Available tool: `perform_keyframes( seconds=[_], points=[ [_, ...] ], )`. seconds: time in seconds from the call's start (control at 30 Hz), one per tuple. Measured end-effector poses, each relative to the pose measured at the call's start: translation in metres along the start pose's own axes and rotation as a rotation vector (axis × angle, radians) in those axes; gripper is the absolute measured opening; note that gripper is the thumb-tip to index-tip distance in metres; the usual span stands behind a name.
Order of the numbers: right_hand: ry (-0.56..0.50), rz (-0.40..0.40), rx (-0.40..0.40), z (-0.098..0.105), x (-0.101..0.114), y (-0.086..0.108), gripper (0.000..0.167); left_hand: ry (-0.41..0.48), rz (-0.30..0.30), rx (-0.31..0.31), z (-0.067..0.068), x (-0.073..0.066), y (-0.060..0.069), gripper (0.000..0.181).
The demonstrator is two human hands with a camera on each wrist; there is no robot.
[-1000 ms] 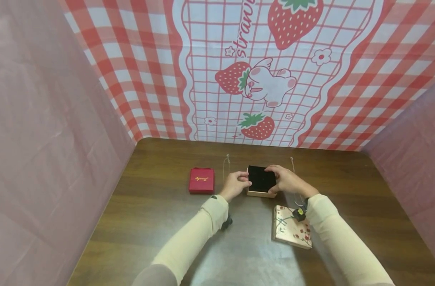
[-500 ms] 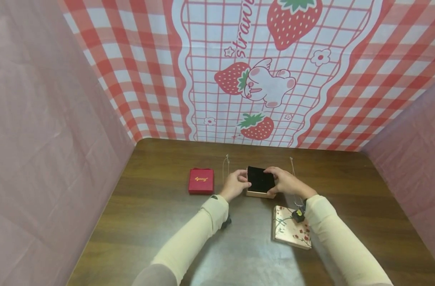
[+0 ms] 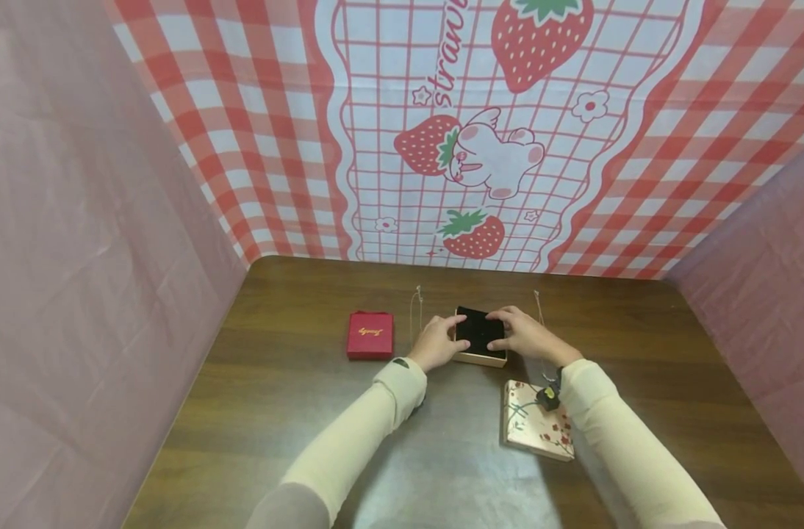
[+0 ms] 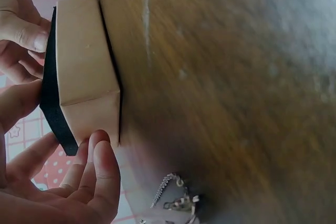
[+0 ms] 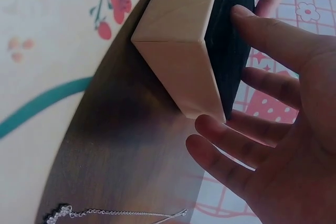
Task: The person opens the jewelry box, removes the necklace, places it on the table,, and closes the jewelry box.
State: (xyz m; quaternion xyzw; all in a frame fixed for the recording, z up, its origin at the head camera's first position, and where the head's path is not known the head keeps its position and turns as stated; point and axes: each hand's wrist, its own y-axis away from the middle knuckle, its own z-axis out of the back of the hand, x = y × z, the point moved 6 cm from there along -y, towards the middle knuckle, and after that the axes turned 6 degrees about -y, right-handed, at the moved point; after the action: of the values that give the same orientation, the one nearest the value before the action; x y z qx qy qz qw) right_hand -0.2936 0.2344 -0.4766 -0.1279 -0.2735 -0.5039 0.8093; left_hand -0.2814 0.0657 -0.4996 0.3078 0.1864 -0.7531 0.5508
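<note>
A small pale box base (image 3: 484, 361) with a black velvety pad (image 3: 479, 330) on top stands on the table, between both hands. My left hand (image 3: 435, 344) rests thumb and a fingertip on the pad's left side. From the right, my right hand (image 3: 528, 334) touches the pad with thumb and forefinger. In the left wrist view the pad (image 4: 51, 77) sits slightly above the box rim (image 4: 86, 51). In the right wrist view, the lower fingers are by the end wall of the box (image 5: 178, 66), their contact unclear.
A floral lid or box (image 3: 537, 426) lies in front, partly under the right forearm. At left is a red box (image 3: 370, 335) with gold lettering. One thin necklace (image 3: 416, 312) lies behind the left hand, another (image 3: 540, 312) behind the right.
My left hand has shifted from the box's left edge onto the top of the black pad, its fingers spreading. The right thumb has slid a little inward over the pad.
</note>
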Motion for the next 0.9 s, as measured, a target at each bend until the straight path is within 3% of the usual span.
perform_keyframes(
  seconds=[0.4, 0.7, 0.9],
  points=[
    [0.072, -0.064, 0.021, -0.004, 0.004, -0.001, 0.062, -0.101, 0.026, 0.024, -0.002, 0.000, -0.004, 0.052],
    [0.123, -0.117, 0.047, -0.013, 0.003, -0.003, 0.058, -0.163, -0.009, 0.017, -0.007, 0.000, -0.004, 0.038],
    [0.198, -0.081, 0.044, -0.015, 0.008, -0.004, 0.056, -0.225, 0.029, 0.013, -0.013, 0.002, -0.010, 0.032]
  ],
)
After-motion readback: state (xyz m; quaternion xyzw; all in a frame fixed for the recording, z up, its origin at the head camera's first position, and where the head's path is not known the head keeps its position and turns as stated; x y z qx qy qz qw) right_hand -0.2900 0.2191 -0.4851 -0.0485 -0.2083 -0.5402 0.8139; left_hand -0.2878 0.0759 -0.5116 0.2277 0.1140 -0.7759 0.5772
